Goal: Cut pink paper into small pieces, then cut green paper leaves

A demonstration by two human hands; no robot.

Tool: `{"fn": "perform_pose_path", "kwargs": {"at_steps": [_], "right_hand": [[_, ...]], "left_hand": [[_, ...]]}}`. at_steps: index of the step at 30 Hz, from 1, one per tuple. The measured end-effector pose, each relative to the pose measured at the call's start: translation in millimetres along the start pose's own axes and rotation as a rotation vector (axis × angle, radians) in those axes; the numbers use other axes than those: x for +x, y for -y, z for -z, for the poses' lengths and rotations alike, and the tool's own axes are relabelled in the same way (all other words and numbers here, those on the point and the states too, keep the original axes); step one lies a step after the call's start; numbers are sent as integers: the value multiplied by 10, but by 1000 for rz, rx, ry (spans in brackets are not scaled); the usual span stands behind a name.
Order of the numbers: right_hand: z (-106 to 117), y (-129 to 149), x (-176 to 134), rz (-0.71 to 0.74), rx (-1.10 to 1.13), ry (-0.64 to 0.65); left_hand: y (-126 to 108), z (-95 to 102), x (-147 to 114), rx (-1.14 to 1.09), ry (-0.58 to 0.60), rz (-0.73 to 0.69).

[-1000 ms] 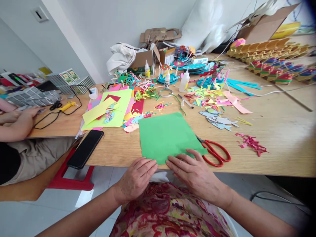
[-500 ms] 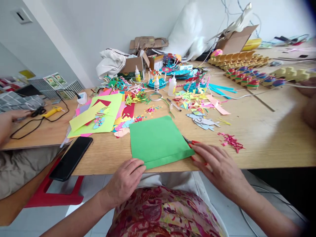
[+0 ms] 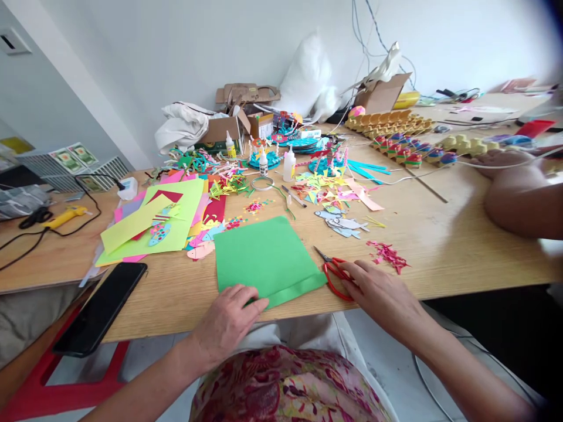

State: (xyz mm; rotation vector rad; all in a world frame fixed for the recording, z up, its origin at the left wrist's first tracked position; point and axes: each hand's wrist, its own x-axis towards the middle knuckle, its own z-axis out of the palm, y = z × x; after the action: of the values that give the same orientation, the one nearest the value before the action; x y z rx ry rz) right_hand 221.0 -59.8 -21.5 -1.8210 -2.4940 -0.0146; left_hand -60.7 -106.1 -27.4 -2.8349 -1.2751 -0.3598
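Observation:
A sheet of green paper (image 3: 264, 252) lies on the table before me, with a narrow strip folded over along its near edge. My left hand (image 3: 235, 310) is closed over the sheet's near left corner, thumb hidden beneath the fingers. Just right of the paper is a pair of scissors (image 3: 336, 275) with red handles, its closed blades pointing away and to the left. My right hand (image 3: 373, 290) has its fingers on those handles. Beyond the paper are pale blue fish cutouts (image 3: 345, 225) and pink paper scraps (image 3: 389, 255).
A black phone (image 3: 101, 308) overhangs the table edge at left, near stacked coloured paper (image 3: 176, 234). Glue bottles (image 3: 289, 164), a pen (image 3: 294, 196) and yellow scraps (image 3: 323, 184) lie farther back. At right, another person's arm (image 3: 519, 193) rests by painted egg-carton pieces (image 3: 413, 149).
My right hand has left the paper's right corner and now has the scissors, which show fully beside the sheet instead of partly under it. The view has shifted slightly right.

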Motion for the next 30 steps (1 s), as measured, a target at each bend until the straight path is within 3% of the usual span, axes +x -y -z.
{"fn": "perform_pose_path", "kwargs": {"at_steps": [5,8,13,20,30], "right_hand": [[46,-122,-56,-12,19,-79],[97,-30,-121,42,202,-157],[57,296,-109,152,532,-23],[-37,462,19,69,457,-20],[-38,417,15,41,353,27]], "left_hand": [[77,34,-70,18,-10,-29],[35,116,-70,0,-26,-34],[-203,163,80,-77,-50,-102],[-350,-93,287,-24,31,-24],[-374,-259,195,-7,-36,10]]}}
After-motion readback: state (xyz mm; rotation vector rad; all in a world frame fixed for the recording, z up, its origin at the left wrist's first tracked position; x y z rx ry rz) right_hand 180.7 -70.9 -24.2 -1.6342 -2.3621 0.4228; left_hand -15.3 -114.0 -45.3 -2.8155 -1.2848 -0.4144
